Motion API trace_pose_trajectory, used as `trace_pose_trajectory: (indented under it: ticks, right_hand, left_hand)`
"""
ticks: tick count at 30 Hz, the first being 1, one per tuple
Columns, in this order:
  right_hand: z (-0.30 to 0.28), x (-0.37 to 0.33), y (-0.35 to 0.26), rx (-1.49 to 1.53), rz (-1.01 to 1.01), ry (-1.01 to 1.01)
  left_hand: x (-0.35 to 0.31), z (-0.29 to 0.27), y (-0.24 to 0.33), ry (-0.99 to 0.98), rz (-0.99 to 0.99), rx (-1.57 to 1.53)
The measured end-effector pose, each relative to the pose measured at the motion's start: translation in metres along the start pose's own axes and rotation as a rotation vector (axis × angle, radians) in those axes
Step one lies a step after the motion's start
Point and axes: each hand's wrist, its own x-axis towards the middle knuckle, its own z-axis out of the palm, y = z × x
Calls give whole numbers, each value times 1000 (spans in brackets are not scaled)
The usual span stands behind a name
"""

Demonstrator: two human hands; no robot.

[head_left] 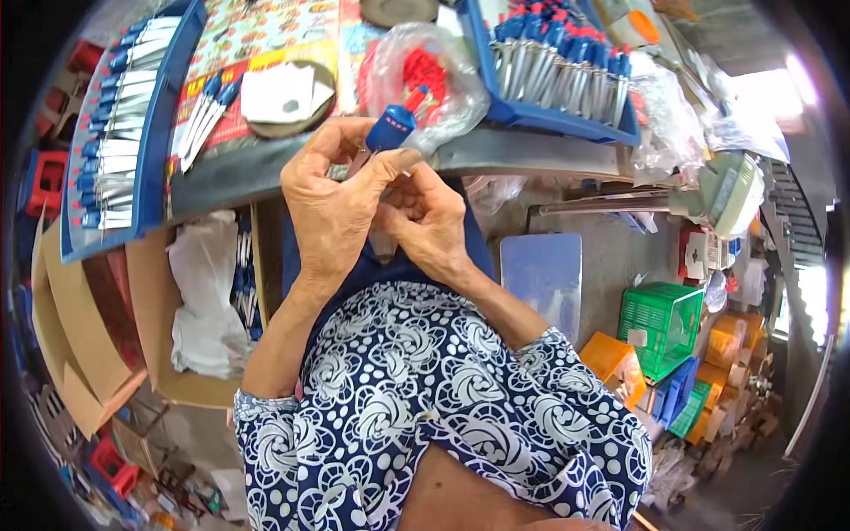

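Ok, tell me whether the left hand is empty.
No, the left hand holds a blue-topped piece with a red tip.

The table (531,157) bears blue trays (567,126) and a clear bag (465,81)

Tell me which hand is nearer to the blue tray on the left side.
The left hand. It is to the right of the blue tray, with a gap between them. The right hand is farther right, beyond the left hand.
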Motion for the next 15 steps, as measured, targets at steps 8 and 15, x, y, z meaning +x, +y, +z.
trace_pose_trajectory:
  ticks: [8,15]
  right_hand:
    - [-15,47,-27,-333,-340,223]
    - [-51,79,-59,-909,-596,260]
  left_hand:
    - [47,45,15,72,346,281]
    - [69,74,35,-51,390,245]
